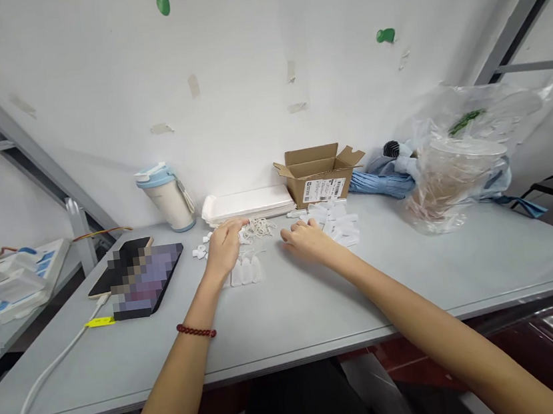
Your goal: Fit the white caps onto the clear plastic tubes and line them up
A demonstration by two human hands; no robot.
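We look down on a grey worktop (290, 319) whose back edge meets a white wall (236, 44). Both of a person's bare hands reach in from the front edge towards the middle of the back edge. The left hand (223, 244), above a dark red bracelet (196, 331), is turned on its side with its fingers fairly straight; we cannot tell whether they grasp anything, since their inner side is hidden. Just beside it lie a tangle of white cords (263, 227) and, on its outer side, some small white pieces (200, 251). On its front-edge side is a row of flat translucent pieces (245, 272) (neatly side by side, partly covered by the wrist).

The right hand (309, 240) is palm down with fingers bent, and again we cannot tell whether they hold something. It is just beside a loose heap of clear plastic pieces (343, 227), on the side towards the right edge.

Along the back edge, we find a lidded tumbler (168, 197), a long white pack (250, 203) and an open cardboard box (320, 171). Towards the right edge are blue fabric (382, 182) and a clear plastic bag (454, 172); near the left edge, two phones (166, 271) lie side by side.
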